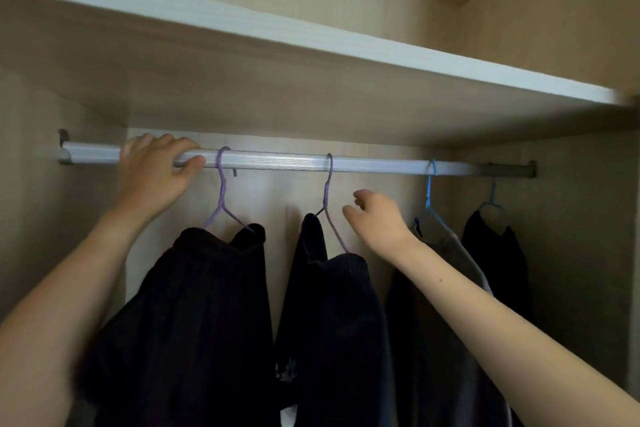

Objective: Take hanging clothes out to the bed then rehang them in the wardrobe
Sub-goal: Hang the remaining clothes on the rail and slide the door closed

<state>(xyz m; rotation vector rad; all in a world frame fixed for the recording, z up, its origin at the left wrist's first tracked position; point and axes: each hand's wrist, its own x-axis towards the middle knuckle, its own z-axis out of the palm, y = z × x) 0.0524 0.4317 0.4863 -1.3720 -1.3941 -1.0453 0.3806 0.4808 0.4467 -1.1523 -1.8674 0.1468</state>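
Four dark clothes hang on the rail. Left hand grips that rail; right hand, open, reaches beside a purple hanger. Whether removal or rehanging, unclear.

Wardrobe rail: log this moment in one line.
left hand: gripping rail | right hand: open, beside second purple hanger, not touching | four hangers on rail
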